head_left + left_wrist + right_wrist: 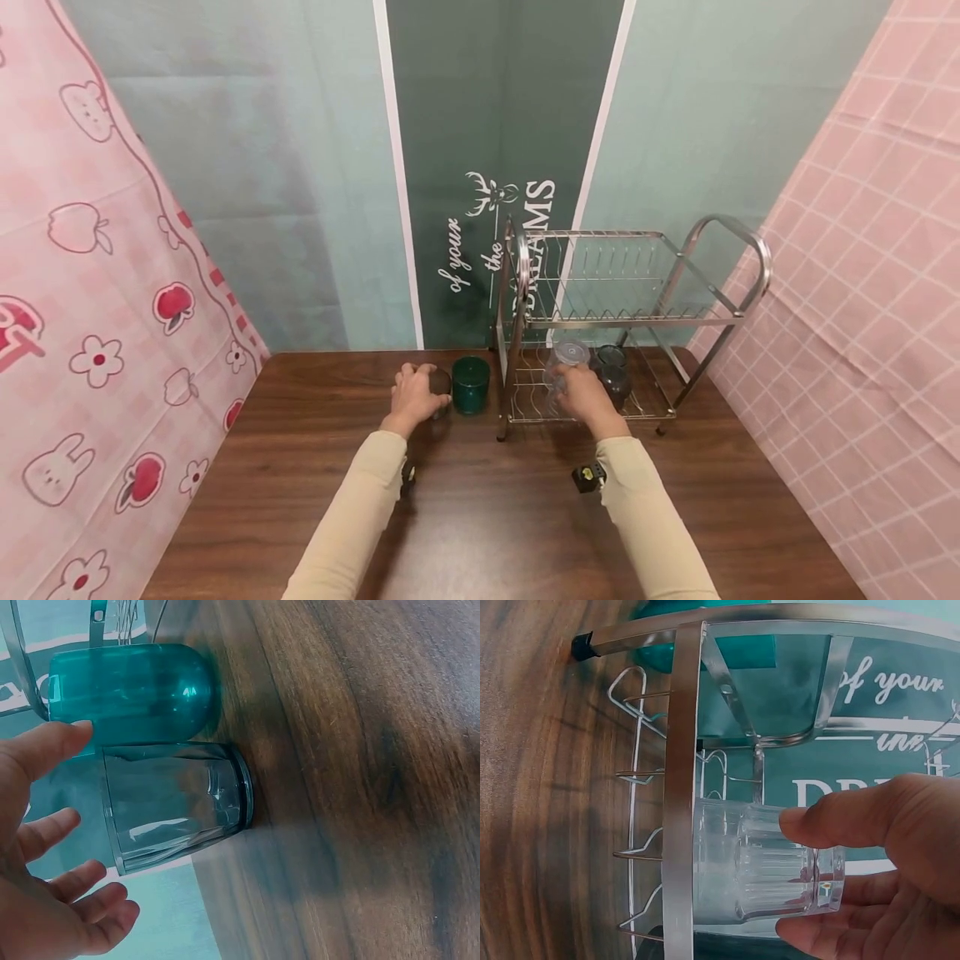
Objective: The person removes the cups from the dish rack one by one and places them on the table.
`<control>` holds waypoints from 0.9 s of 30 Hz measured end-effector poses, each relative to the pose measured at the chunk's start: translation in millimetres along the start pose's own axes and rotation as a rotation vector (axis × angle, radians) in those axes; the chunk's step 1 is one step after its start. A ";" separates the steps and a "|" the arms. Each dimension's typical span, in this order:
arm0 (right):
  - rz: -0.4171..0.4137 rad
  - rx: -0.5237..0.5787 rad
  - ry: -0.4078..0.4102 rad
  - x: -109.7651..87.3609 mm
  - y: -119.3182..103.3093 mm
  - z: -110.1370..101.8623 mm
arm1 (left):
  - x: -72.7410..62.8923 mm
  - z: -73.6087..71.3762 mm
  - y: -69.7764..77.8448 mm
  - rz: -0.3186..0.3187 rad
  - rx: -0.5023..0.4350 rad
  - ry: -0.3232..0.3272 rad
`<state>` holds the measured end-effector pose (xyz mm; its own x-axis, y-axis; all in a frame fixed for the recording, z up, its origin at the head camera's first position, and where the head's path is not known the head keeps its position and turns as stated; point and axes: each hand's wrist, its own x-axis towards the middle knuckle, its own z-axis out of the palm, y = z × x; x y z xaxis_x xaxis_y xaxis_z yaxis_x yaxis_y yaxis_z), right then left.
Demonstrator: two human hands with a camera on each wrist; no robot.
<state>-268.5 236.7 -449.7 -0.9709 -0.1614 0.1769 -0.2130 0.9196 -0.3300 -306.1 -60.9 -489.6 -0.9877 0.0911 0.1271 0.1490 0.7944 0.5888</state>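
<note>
My left hand (pixel 414 395) is at a smoky grey glass (pixel 176 806) standing upright on the table, thumb and fingers spread around its rim. In the left wrist view, a gap shows between the fingers and the glass. Right beside it stands a dark green glass (pixel 470 386). Over the rack's lower tier, my right hand (pixel 587 395) holds a clear ribbed glass (pixel 769 862) between thumb and fingers; its thick base faces up. Dark glasses (pixel 615 383) stand just right of it on the same tier, partly hidden by the hand.
The two-tier metal dish rack (pixel 630 322) stands at the back right of the wooden table (pixel 480 517). Its front bar and side frame rise close to my right hand. A printed cloth (pixel 315 208) hangs behind, with pink cloths at both sides.
</note>
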 end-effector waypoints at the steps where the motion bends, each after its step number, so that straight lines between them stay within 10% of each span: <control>1: 0.003 0.001 -0.002 0.2 0.0 0.7 | -0.5 -0.5 0.0 0.000 0.006 -0.004; 27: 0.005 -0.002 0.053 -13.7 -15.6 -11.8 | -30.7 -2.6 17.0 0.144 0.094 0.049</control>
<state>-250.7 228.8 -436.0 -0.9647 -0.1380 0.2242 -0.2082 0.9211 -0.3289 -273.2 -51.7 -481.4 -0.9528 0.1803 0.2444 0.2812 0.8280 0.4851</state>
